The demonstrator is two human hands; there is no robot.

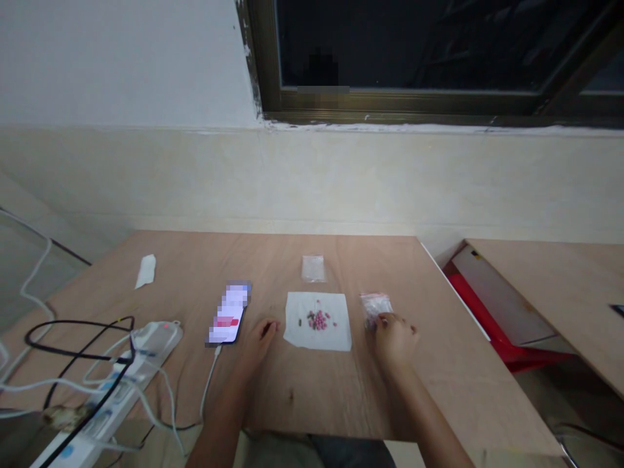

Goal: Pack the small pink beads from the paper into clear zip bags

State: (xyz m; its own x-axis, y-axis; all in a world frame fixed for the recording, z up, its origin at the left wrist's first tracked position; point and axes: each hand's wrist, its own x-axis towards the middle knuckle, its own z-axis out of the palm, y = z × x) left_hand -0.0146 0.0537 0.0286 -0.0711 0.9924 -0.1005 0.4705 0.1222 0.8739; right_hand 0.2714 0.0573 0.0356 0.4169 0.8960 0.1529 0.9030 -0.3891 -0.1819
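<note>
Plywood bench [316,396] viewed from the near edge. Centre: white paper sheet [299,328] bearing a cluster of pink tablets [318,320] and a few dark tablets [311,318]. Beyond it, a small clear plastic bag [312,268]; to its right, a clear bag of pink contents [376,305]. Left: smartphone [229,313] with white charging cable [209,383], white tissue [145,271], and power strip [151,351].

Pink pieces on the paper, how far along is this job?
Done, it seems: a heap of small pink pieces lies on a white paper sheet, with a flat clear plastic bag beyond it. In hand: the right hand grips a small plastic bag. The left hand rests beside the sheet, holding nothing. Left: that bag looks not yet emptied, though its contents are hard to make out.
</note>
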